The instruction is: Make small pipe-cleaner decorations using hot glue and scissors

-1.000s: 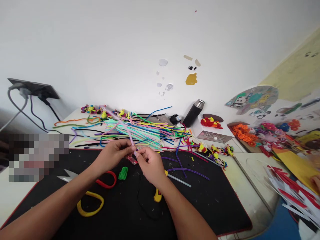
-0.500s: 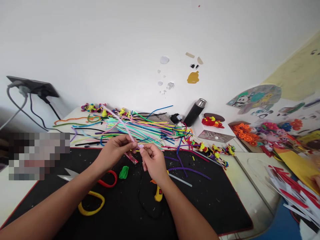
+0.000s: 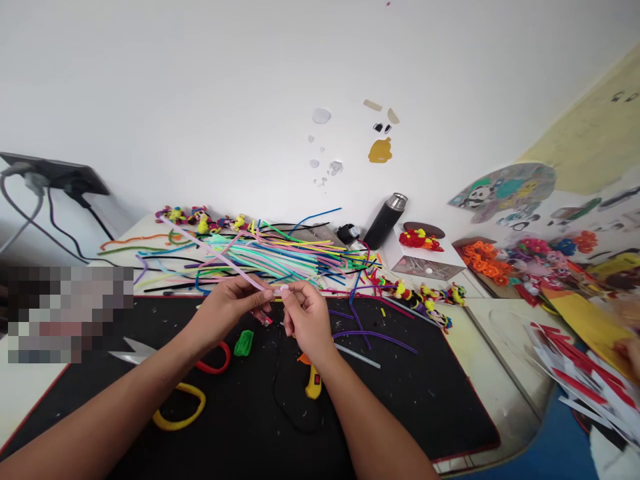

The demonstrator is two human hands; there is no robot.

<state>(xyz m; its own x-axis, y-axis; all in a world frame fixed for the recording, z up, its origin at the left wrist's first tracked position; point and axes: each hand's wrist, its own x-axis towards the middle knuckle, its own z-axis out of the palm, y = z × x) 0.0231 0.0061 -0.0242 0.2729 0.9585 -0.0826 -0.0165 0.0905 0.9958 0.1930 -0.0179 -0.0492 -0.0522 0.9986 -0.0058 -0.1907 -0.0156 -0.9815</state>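
A pale pink pipe cleaner slants from the upper left down to my fingertips. My left hand pinches it between thumb and forefinger. Its small curled end is gripped by my right hand, whose fingertips nearly touch those of the left. Under my hands on the black mat lie a green bundle, a yellow hot glue gun partly behind my right wrist, and scissors with red and yellow handles, crossed by my left forearm.
Many coloured pipe cleaners lie behind the mat. A black bottle stands by a white box. Small colourful figures sit at the mat's right corner. Another person's hand is at the right edge, by paper strips.
The pink pipe cleaner's free end has swung left and lower, so it slants more flatly. The whole view has shifted slightly. Both hands keep their pinch.
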